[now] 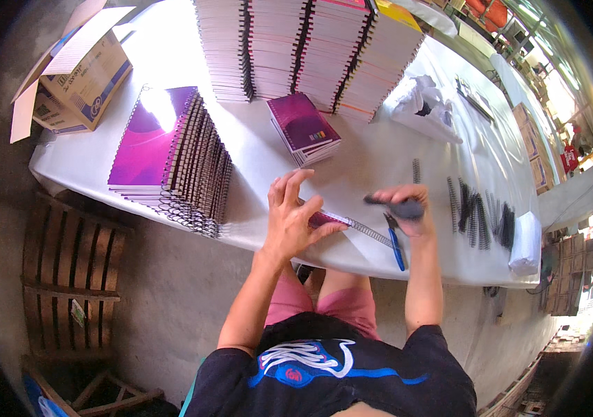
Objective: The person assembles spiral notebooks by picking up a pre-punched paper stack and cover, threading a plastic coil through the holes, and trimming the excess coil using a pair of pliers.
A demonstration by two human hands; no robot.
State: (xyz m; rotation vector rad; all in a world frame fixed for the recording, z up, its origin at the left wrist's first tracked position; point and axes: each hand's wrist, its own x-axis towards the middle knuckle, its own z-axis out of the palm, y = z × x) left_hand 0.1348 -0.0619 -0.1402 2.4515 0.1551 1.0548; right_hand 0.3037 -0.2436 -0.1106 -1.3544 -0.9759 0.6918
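My left hand (291, 221) lies flat, fingers spread, on a purple notebook (325, 220) near the front edge of the white table (373, 149). A metal spiral (369, 232) runs along that notebook's right side. My right hand (407, 207) is closed around the dark grips of a plier-like tool (390, 206), held just above the spiral's far end. A second tool with blue handles (396, 248) lies on the table under my right hand.
A stack of bound purple notebooks (168, 156) sits at the left. A smaller pile (305, 128) lies in the middle, with tall stacks (307, 48) behind. Loose black spirals (480, 215) lie at the right. An open cardboard box (77, 73) and wooden pallets (67, 271) stand at the left.
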